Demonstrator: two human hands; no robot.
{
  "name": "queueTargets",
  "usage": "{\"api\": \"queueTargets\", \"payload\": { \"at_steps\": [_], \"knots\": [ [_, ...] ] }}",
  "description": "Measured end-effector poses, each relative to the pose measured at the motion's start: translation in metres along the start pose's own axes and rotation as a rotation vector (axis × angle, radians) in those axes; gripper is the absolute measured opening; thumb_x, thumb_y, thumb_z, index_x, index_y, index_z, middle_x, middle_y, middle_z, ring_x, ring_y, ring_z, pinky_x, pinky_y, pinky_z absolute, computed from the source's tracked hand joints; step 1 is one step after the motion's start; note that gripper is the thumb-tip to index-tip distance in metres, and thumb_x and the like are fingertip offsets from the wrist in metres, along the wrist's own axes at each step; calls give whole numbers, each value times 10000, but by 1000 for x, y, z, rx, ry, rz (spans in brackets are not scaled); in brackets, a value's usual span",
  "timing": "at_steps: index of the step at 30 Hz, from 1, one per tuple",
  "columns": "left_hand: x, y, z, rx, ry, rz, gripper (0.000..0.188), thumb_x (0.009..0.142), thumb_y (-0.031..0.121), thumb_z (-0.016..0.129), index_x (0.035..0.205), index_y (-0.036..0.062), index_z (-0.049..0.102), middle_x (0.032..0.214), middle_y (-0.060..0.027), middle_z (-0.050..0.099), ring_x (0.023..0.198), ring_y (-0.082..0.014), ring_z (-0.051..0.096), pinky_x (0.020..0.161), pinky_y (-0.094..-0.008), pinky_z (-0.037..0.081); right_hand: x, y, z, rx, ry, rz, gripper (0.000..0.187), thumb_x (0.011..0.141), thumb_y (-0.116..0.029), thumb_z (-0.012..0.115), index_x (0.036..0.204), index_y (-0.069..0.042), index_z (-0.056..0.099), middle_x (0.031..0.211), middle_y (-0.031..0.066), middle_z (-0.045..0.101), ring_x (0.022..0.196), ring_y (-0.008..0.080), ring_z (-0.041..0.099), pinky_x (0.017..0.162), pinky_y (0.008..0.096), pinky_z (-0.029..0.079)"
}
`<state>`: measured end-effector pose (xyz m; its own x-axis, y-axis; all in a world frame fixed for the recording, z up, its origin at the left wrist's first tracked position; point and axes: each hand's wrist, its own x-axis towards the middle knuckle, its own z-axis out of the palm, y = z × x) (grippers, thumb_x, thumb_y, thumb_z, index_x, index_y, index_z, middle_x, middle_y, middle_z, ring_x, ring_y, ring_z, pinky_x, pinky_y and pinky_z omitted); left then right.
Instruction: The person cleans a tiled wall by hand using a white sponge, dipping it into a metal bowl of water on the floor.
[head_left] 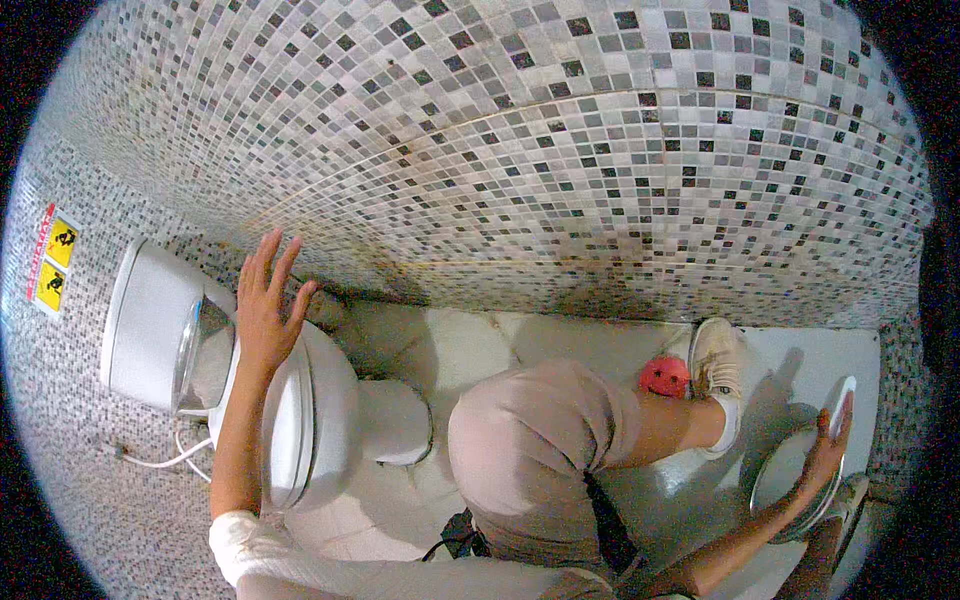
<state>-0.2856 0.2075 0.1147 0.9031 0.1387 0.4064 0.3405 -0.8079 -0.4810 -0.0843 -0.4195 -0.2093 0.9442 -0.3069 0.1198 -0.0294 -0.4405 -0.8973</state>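
Note:
My left hand [266, 315] is raised over the white toilet [330, 420], fingers spread and nothing in them. Its palm side cannot be seen, so I cannot tell whether it touches the toilet. At the right, my right hand [824, 455] is closed round a slim white object [847, 398] with a rounded end, perhaps a brush; a bit of pink shows along it. That hand is at the rim of a round pale bucket [778, 482]. A round pink-red smiley sponge [664, 377] lies on the floor beside my shoe.
The toilet's tank [160, 325] stands at the left, with a white hose [165, 463] below. Mosaic-tiled wall [560, 170] runs along the far side. My bent knee [530, 430] and shoe [717, 355] take up the middle. A yellow-and-white sign [55, 262] is on the left wall.

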Motion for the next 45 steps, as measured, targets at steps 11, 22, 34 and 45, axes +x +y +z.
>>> {"api": "queueTargets", "payload": {
  "at_steps": [11, 22, 34, 45],
  "knots": [
    [-40, -27, 16, -783, -263, -270, 536, 854, 343, 559, 1317, 86, 472, 1442, -110, 342, 1387, -276, 177, 1115, -423, 113, -30, -122, 13, -92, 297, -136, 575, 801, -78, 629, 1345, -128, 447, 1359, 93, 467, 1247, 222, 422, 1038, 330, 307],
    [-47, -48, 46, -967, -366, 65, 739, 872, 351, 574, 1443, 69, 198, 1421, -161, 350, 1307, -272, 339, 1073, -380, 253, -35, -158, 5, 30, 487, 20, 567, 786, -174, 670, 1313, -107, 472, 1264, 158, 531, 1146, 299, 518, 957, 348, 394],
    [-45, -63, 52, -827, -533, 35, 619, 899, 225, 582, 1413, 47, 286, 1397, -159, 377, 1246, -264, 391, 1004, -354, 348, -39, -95, -25, 269, 690, 114, 582, 793, -95, 642, 1337, -60, 435, 1319, 147, 495, 1190, 257, 488, 997, 328, 353],
    [-50, -73, 69, -599, -529, 151, 574, 879, 384, 531, 1357, 90, 412, 1442, -108, 343, 1387, -300, 162, 1117, -451, 100, 11, -139, -54, 240, 711, 92, 559, 805, -38, 634, 1324, 3, 431, 1395, 147, 401, 1274, 229, 386, 1051, 312, 273]
  ]
}}
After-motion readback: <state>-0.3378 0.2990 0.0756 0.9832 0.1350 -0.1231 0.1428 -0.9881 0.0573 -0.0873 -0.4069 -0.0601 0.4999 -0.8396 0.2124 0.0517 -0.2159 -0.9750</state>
